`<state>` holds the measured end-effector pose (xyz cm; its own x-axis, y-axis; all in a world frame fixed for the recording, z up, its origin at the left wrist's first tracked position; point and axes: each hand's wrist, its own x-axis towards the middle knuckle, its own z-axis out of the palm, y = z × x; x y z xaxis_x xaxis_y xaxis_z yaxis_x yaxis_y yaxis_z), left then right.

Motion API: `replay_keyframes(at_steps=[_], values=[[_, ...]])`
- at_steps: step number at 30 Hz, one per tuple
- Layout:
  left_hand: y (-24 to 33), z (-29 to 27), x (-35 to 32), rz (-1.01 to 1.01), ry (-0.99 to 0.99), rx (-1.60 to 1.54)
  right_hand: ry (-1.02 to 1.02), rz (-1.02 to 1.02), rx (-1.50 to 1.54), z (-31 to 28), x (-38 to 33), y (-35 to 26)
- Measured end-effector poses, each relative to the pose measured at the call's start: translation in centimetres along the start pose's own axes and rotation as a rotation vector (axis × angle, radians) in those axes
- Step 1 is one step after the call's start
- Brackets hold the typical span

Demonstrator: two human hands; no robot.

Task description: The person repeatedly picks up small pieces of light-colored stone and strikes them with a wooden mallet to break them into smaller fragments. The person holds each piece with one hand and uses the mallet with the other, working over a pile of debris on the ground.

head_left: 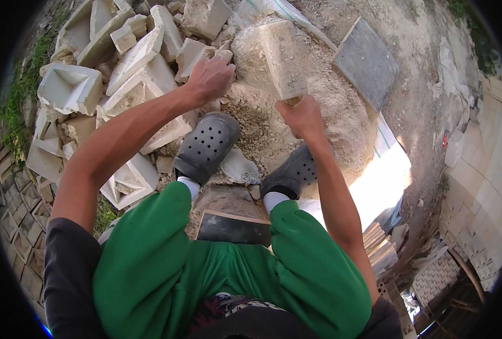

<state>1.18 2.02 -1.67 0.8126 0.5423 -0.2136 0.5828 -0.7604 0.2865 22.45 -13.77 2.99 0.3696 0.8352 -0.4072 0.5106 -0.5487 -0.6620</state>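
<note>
My right hand [303,116] is wrapped round the short handle of a thick, dust-coated mallet [283,59] with a long rectangular head. The head lies over a mound of pale crushed powder [338,93], pointing away from me. My left hand [211,76] is at the left edge of the mound, its fingers curled together beside a broken pale chunk [191,56]. What those fingers hold, if anything, is hidden. Left of that hand lies a heap of broken off-white plaster mould pieces [140,62], some with hollow recesses.
My grey clogs [208,141] stand at the mound's near edge, a small pale bag [240,166] between them. A grey square slab [368,63] lies at the far right of the mound, partly over a white woven sheet [383,175]. Stacked pale tiles [477,186] stand farther right.
</note>
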Motion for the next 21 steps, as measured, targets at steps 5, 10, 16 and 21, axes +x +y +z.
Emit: replay_keyframes(at_steps=[5,10,16,21], values=[[-0.2,-1.2,-1.5,0.034,0.114,-0.121,-0.208,0.409,-0.027,-3.2,-0.5,-3.8],[0.0,-1.5,-1.5,-0.002,0.118,-0.189,0.001,0.064,0.104,-5.3,-2.0,-5.7],[0.7,-0.9,-1.0,0.001,0.088,-0.207,0.020,-0.191,-0.114,-0.5,-0.1,-2.8],[0.2,-0.5,-1.0,0.009,0.088,-0.211,-0.187,0.291,-0.140,-1.7,0.2,-3.6]])
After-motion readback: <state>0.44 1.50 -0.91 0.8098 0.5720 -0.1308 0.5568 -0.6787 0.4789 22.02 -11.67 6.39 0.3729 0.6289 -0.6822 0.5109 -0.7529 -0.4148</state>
